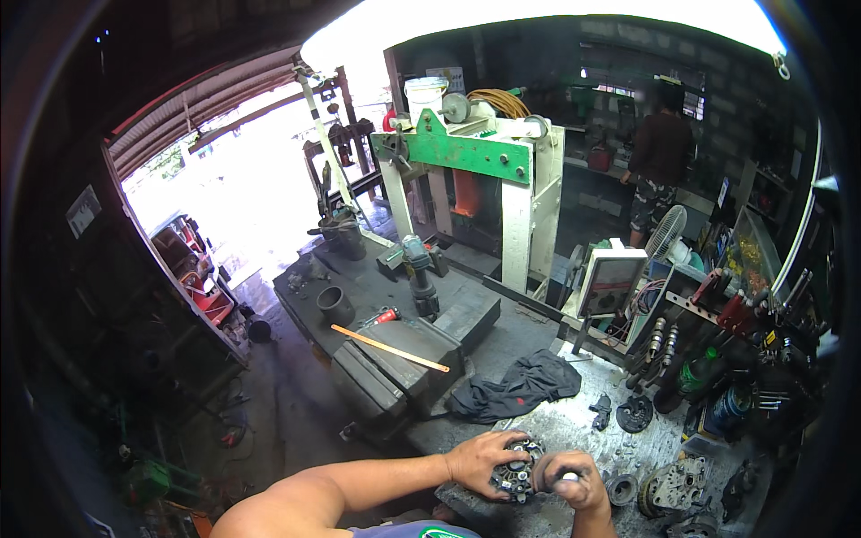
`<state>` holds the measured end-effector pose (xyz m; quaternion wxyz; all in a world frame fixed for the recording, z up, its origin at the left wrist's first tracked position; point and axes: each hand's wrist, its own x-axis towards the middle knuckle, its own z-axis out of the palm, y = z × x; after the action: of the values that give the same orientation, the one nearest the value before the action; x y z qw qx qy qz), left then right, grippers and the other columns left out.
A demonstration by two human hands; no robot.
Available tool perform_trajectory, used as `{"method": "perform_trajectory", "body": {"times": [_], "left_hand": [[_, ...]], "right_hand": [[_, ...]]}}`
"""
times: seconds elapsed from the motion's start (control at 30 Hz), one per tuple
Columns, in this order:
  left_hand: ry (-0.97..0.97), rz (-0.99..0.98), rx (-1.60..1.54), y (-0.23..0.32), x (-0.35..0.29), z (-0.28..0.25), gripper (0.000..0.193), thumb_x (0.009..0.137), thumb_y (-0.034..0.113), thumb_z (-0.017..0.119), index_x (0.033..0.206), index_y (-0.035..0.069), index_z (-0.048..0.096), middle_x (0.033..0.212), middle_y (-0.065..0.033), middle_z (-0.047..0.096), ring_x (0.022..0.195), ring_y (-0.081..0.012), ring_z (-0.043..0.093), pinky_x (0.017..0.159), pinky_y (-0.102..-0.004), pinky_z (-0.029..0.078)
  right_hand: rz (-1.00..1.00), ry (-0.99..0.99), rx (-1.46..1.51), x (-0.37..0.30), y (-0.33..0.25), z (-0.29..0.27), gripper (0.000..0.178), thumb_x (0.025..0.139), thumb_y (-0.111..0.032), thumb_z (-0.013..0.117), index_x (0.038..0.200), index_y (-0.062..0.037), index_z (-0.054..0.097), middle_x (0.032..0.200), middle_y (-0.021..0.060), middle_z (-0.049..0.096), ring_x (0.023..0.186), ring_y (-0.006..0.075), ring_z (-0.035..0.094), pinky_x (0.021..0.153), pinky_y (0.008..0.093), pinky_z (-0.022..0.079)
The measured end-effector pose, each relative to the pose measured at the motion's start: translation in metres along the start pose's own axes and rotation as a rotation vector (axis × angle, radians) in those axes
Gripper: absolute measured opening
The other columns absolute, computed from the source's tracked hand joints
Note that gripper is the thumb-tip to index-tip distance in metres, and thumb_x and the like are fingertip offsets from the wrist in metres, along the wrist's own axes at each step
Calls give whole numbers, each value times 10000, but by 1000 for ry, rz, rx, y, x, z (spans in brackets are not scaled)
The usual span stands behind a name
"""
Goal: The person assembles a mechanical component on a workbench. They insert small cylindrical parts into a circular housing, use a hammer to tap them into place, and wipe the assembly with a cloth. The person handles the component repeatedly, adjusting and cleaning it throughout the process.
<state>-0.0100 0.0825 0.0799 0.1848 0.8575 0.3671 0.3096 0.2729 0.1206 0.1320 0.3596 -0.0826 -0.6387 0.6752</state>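
My left hand is wrapped round the side of a round, dark alternator-like housing on the metal-topped bench. My right hand, just to its right, is closed on a handle with a white end; the rest of that tool is mostly hidden. Between the hands, a brownish rounded piece meets the housing; its kind is unclear. A small metal ring lies right of my right hand, and a larger silver-grey housing lies beyond it.
A dark cloth lies across the bench behind my hands. A dark disc-shaped part is further right. Ahead are a large vise with an orange hacksaw blade on it and a green-and-white press frame. Another person stands at the back right.
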Motion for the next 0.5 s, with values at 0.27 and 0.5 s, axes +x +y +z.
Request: {"method": "perform_trajectory", "body": {"times": [0.27, 0.5], "left_hand": [[114, -186, 126, 29, -10, 16, 866, 753, 551, 970, 1483, 177, 693, 1611, -258, 559, 1455, -475, 605, 1205, -549, 511], [14, 7, 3, 1, -1, -1, 902, 699, 511, 993, 1468, 141, 703, 1621, -277, 549, 1470, -492, 590, 1202, -576, 509]], "right_hand": [[-380, 1024, -426, -21, 27, 108, 201, 1005, -56, 661, 1186, 29, 639, 752, 16, 540, 617, 97, 469, 604, 263, 425], [-51, -37, 65, 13, -12, 14, 167, 934, -111, 778, 860, 7, 685, 879, 125, 737, 764, 223, 701, 755, 346, 548]]}}
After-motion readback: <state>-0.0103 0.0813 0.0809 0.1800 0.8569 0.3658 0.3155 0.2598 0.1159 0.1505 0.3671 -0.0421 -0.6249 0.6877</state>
